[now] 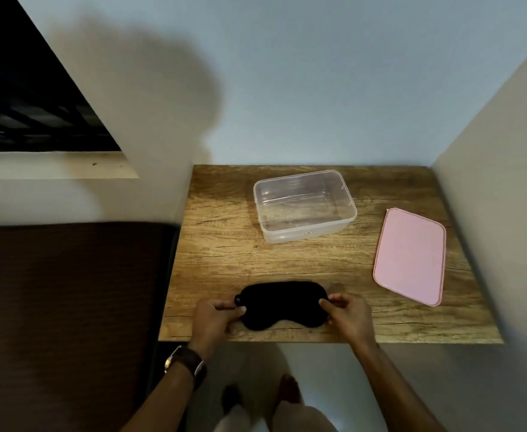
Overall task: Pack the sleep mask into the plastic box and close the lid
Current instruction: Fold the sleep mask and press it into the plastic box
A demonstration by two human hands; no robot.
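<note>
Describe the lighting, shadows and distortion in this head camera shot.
Head view: dim, with a large soft shadow on the wall up left; wide-angle bending splays the walls and table edges; faint reflections streak the plastic box; the black sleep mask shows almost no surface detail.

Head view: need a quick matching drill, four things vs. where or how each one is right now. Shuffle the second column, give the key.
Things:
1. sleep mask
2. plastic box
3. lid
4. watch

States:
A. lying flat on the table, to the right of the box
B. on the left wrist
C. open and empty, at the back of the table
D. pinched at each end by the left hand and the right hand, near the front edge

Pairs: 1-D, 2-C, 3-A, 4-B
</note>
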